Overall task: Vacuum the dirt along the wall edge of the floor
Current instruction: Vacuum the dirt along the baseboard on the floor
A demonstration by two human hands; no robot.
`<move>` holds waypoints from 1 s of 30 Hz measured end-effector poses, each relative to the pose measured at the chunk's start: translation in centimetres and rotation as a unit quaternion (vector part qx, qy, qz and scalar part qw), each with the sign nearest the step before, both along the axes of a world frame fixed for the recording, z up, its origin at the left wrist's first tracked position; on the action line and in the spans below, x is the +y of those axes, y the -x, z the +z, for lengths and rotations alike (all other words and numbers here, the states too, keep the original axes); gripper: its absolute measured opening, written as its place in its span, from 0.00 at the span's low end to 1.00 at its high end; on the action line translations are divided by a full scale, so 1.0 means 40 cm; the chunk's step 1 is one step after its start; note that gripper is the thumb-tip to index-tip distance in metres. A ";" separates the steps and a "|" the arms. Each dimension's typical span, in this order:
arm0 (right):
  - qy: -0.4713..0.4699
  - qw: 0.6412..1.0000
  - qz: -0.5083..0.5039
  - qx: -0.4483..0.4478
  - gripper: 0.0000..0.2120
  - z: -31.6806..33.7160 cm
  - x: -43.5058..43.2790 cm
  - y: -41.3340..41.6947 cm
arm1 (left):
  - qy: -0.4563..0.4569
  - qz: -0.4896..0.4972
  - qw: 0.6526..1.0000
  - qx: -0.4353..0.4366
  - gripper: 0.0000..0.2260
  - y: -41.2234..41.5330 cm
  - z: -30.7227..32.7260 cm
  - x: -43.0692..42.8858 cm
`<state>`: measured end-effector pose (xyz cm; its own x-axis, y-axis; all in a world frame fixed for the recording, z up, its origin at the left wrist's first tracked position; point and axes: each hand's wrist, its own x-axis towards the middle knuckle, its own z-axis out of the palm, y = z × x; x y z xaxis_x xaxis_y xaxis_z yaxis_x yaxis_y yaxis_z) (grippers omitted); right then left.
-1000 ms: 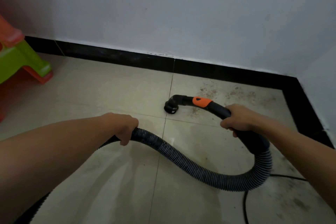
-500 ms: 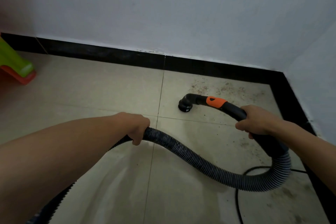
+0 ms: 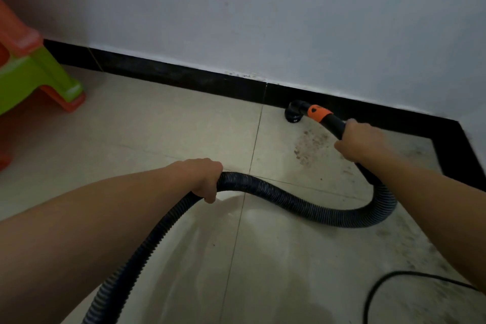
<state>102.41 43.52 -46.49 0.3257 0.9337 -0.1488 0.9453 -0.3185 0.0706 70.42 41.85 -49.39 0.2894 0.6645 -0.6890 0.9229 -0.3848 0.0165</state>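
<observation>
- Wall (image 3: 263,8): pale, plain, running along the far edge of the floor and turning at the far right corner.
- Floor (image 3: 157,126): light glossy tiles with thin grout lines. Grey smudging shows toward the right edge.
- Skirting (image 3: 184,79): black strip at the foot of the wall, following the far edge and bending round the far right corner.
- Stool (image 3: 34,68): green and orange plastic, standing at the left edge of the floor, close to the skirting and partly cut off by the frame.
- Hose (image 3: 276,192): black, ribbed. It rises from the near left edge, passes through the left hand, dips to the tiles, then loops up under the right forearm.
- Left hand (image 3: 202,176): knuckles up, fingers wrapped round the hose above the middle of the floor.
- Right hand (image 3: 360,139): clenched round the rigid black handle tube (image 3: 338,125), near the far right corner.
- Dirt (image 3: 310,144): brown speckled patch on the tile just near of the nozzle, beside the right hand. Fainter specks trail toward the right edge.
- Nozzle (image 3: 293,113): black elbow piece, mouth down on the tile at the far edge, right against the skirting. Whether it touches the skirting cannot be told.
- Cable (image 3: 381,287): thin, black, curving over the near right corner.
- Collar (image 3: 318,112): orange band between nozzle and handle tube.
</observation>
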 end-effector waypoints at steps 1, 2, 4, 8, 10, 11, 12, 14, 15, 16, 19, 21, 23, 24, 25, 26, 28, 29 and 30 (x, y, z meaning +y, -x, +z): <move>0.001 1.000 -0.002 -0.011 0.16 -0.006 0.007 -0.005 | 0.000 0.003 1.000 -0.004 0.18 -0.001 -0.005 0.004; 0.002 1.000 -0.004 -0.020 0.16 -0.012 0.006 -0.010 | 0.004 0.005 1.000 -0.008 0.18 -0.006 -0.010 0.006; -0.011 1.000 -0.010 -0.025 0.14 -0.025 -0.009 -0.029 | 0.011 0.002 1.000 -0.013 0.19 -0.023 -0.022 0.009; -0.031 0.999 -0.026 -0.029 0.13 -0.027 -0.060 -0.086 | 0.024 -0.012 0.999 -0.023 0.21 -0.058 -0.034 0.021; -0.013 0.997 -0.059 -0.041 0.14 -0.019 -0.085 -0.119 | 0.025 -0.020 0.999 -0.031 0.21 -0.075 -0.040 0.023; -0.006 0.996 -0.079 -0.042 0.15 -0.016 -0.095 -0.134 | 0.025 -0.024 0.999 -0.033 0.21 -0.083 -0.042 0.022; -0.002 0.994 -0.099 -0.038 0.16 -0.014 -0.102 -0.148 | 0.025 -0.028 0.999 -0.035 0.21 -0.088 -0.043 0.020; -0.001 0.991 -0.135 -0.022 0.16 -0.009 -0.114 -0.171 | 0.026 -0.034 0.998 -0.037 0.21 -0.091 -0.045 0.017; -0.001 0.988 -0.156 -0.004 0.16 -0.007 -0.118 -0.181 | 0.026 -0.036 0.998 -0.038 0.21 -0.090 -0.045 0.016; -0.003 0.984 -0.177 0.025 0.16 -0.006 -0.122 -0.192 | 0.025 -0.036 0.998 -0.038 0.20 -0.087 -0.044 0.016; -0.015 0.958 -0.243 0.149 0.17 -0.007 -0.122 -0.212 | 0.016 -0.025 0.999 -0.025 0.19 -0.060 -0.037 0.026; -0.025 0.938 -0.272 0.212 0.19 -0.013 -0.118 -0.206 | 0.009 -0.023 1.000 -0.008 0.20 -0.035 -0.033 0.033; -0.011 0.935 -0.267 0.235 0.19 -0.020 -0.117 -0.178 | 0.003 -0.037 0.999 0.020 0.22 -0.016 -0.029 0.035; -0.002 0.936 -0.257 0.242 0.19 -0.025 -0.118 -0.162 | -0.002 -0.047 0.998 0.035 0.23 -0.010 -0.027 0.034; 0.004 0.937 -0.247 0.249 0.18 -0.029 -0.118 -0.148 | -0.007 -0.058 0.997 0.048 0.22 -0.007 -0.025 0.032; 0.010 0.937 -0.241 0.253 0.17 -0.030 -0.121 -0.137 | -0.012 -0.066 0.996 0.056 0.22 -0.006 -0.023 0.030; 0.019 0.938 -0.233 0.257 0.16 -0.026 -0.133 -0.130 | -0.015 -0.077 0.995 0.061 0.21 -0.009 -0.020 0.025; 0.019 0.937 -0.234 0.259 0.17 -0.023 -0.142 -0.136 | -0.015 -0.079 0.995 0.059 0.21 -0.014 -0.019 0.023; 0.019 0.937 -0.240 0.255 0.18 -0.018 -0.153 -0.145 | -0.016 -0.081 0.995 0.055 0.21 -0.021 -0.017 0.020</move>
<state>108.21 37.38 -47.22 0.5832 0.6892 -0.4301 0.6082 -0.7214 -0.3312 71.25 42.65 -50.09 0.3194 0.6369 -0.7016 0.8439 -0.5280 -0.0951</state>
